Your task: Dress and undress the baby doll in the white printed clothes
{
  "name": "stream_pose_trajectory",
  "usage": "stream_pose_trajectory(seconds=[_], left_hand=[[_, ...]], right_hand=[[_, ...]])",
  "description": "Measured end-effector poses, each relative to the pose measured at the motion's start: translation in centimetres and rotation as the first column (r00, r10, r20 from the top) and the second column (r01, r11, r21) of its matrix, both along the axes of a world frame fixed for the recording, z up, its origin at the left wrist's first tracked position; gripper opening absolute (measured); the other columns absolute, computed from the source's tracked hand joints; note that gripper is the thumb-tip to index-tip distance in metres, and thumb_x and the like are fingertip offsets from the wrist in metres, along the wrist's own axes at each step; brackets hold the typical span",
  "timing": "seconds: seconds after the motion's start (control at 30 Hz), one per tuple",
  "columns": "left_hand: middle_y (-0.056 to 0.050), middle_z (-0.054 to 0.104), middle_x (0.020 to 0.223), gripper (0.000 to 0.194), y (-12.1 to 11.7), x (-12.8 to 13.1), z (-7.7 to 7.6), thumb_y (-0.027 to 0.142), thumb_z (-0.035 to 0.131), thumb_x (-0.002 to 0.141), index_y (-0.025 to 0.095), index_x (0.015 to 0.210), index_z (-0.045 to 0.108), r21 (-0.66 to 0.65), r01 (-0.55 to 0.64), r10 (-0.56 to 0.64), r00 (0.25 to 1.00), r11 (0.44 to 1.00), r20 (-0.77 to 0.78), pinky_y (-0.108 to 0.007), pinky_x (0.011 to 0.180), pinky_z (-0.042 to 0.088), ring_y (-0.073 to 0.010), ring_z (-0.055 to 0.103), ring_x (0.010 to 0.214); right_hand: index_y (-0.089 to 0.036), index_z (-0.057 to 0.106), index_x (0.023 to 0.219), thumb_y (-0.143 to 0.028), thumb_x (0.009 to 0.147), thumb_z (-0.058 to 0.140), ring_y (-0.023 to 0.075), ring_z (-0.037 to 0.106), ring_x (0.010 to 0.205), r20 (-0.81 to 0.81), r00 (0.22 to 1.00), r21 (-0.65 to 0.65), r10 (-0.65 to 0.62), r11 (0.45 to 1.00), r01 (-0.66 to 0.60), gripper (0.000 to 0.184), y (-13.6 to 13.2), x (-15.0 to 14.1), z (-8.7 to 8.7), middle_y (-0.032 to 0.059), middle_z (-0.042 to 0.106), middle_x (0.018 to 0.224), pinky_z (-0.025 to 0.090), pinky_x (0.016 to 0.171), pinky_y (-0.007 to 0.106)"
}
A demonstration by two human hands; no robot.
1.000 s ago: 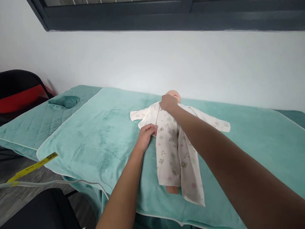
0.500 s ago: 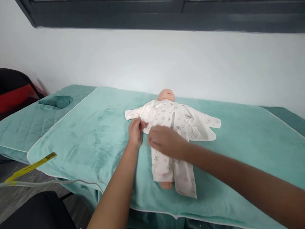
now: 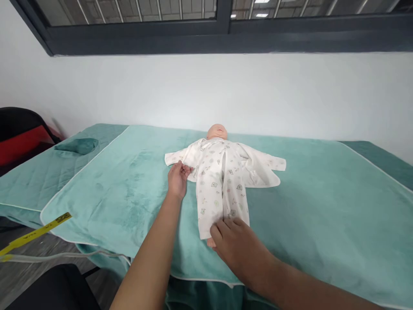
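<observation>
A baby doll (image 3: 217, 131) lies on its back, head toward the wall, dressed in a white printed baby romper (image 3: 213, 172). Both sleeves are spread out, and a loose flap of cloth lies at the right side. My left hand (image 3: 178, 178) is closed in a pinch at the romper's edge under the left-hand sleeve. Down at the leg hems, my right hand (image 3: 234, 243) has its fingers curled onto the romper and covers part of one leg end. One doll foot (image 3: 211, 243) shows beside my right hand.
A teal plush blanket (image 3: 309, 224) covers the bed below the doll. At the left lie a quilted teal pad (image 3: 29, 181), a black and red bag (image 3: 26, 140) and a cable with a yellow tag (image 3: 35, 233). A black chair (image 3: 58, 288) stands at lower left.
My right hand has moved down from the romper's waist to its leg hems. My left hand remains at the side edge. The view has tilted up, showing more window.
</observation>
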State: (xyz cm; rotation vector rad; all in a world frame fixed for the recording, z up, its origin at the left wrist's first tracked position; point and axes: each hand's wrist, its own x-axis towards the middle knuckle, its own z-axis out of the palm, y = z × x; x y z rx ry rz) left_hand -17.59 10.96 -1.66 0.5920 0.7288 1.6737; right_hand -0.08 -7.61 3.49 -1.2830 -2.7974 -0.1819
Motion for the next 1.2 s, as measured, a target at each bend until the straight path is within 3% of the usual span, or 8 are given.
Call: stream_pose_trajectory(seconds=[0.23,0.6,0.7,0.77,0.83,0.93,1.03,1.2], left_hand=[[0.004,0.054,0.062,0.028,0.0,-0.1,0.0,0.032,0.073,0.078,0.014,0.068,0.053,0.007,0.000,0.000,1.000,1.000,0.014,-0.034,0.081,0.055,-0.0069,0.053,0.058],[0.005,0.053,0.063,0.027,0.0,-0.1,0.1,0.030,0.074,0.075,0.015,0.071,0.052,-0.007,-0.016,0.016,1.000,1.000,0.024,-0.035,0.082,0.055,-0.0072,0.052,0.058],[0.004,0.054,0.064,0.027,0.1,0.2,-0.1,0.034,0.069,0.078,0.017,0.070,0.050,-0.009,-0.035,0.034,0.995,0.999,-0.094,-0.035,0.081,0.054,-0.0089,0.053,0.059],[0.002,0.056,0.066,0.024,0.0,0.6,-0.4,0.035,0.063,0.082,0.018,0.070,0.051,-0.001,-0.097,0.092,0.949,0.995,-0.301,-0.034,0.079,0.053,-0.0112,0.055,0.063],[0.001,0.059,0.070,0.018,-0.2,1.1,-0.7,0.032,0.059,0.083,0.018,0.072,0.054,0.038,-0.179,0.165,0.781,0.983,-0.602,-0.033,0.078,0.050,-0.0140,0.056,0.068],[-0.003,0.064,0.080,0.010,-0.6,1.7,-0.9,0.025,0.055,0.084,0.020,0.077,0.060,0.149,-0.172,0.204,0.370,0.974,-0.906,-0.034,0.080,0.047,-0.0192,0.058,0.080],[-0.008,0.067,0.091,0.015,-0.9,1.9,-0.9,0.019,0.050,0.087,0.019,0.083,0.064,0.208,-0.048,0.210,0.056,0.977,-0.976,-0.038,0.085,0.045,-0.0243,0.058,0.094],[-0.010,0.066,0.113,0.020,-1.3,2.3,-0.6,0.017,0.051,0.089,0.018,0.094,0.071,0.212,0.051,0.218,-0.303,0.976,-0.928,-0.044,0.091,0.041,-0.0300,0.052,0.108]], right_hand=[[-0.019,0.054,0.088,-0.006,0.079,0.058,0.0254,0.052,0.089,-0.149,0.989,-0.066,-0.011,0.998,0.001,0.016,-0.5,0.6,-0.2,0.0065,0.058,0.094,0.040,0.077,0.039],[-0.020,0.053,0.089,-0.005,0.087,0.048,0.0192,0.050,0.083,-0.411,0.910,-0.168,-0.062,0.986,-0.008,0.015,-2.6,-0.5,0.2,0.0028,0.056,0.090,0.040,0.076,0.035],[-0.020,0.054,0.092,-0.012,0.091,0.051,0.0195,0.052,0.086,-0.450,0.891,-0.178,-0.058,0.984,-0.026,0.009,-2.7,-0.1,0.4,0.0023,0.058,0.093,0.041,0.079,0.036],[-0.021,0.055,0.094,-0.018,0.093,0.052,0.0193,0.054,0.092,-0.514,0.856,-0.179,-0.056,0.983,-0.044,0.004,-1.8,0.9,1.0,0.0021,0.059,0.099,0.042,0.083,0.036],[-0.022,0.057,0.096,-0.020,0.096,0.050,0.0187,0.055,0.098,-0.595,0.800,-0.152,-0.077,0.988,-0.018,0.007,0.0,2.6,1.5,0.0027,0.060,0.106,0.044,0.086,0.035],[-0.019,0.059,0.102,-0.014,0.095,0.045,0.0199,0.056,0.100,-0.646,0.739,-0.043,-0.191,0.976,0.214,0.017,4.4,6.1,0.6,0.0065,0.062,0.109,0.047,0.086,0.035],[-0.016,0.064,0.107,-0.009,0.090,0.043,0.0273,0.054,0.110,-0.556,0.784,0.069,-0.276,0.925,0.374,0.028,8.3,8.9,-2.1,0.0118,0.063,0.112,0.048,0.091,0.043],[-0.019,0.067,0.114,-0.012,0.090,0.047,0.0257,0.055,0.114,-0.476,0.863,0.070,-0.171,0.971,0.231,0.032,10.0,10.0,-5.8,0.0092,0.065,0.117,0.048,0.097,0.042]])
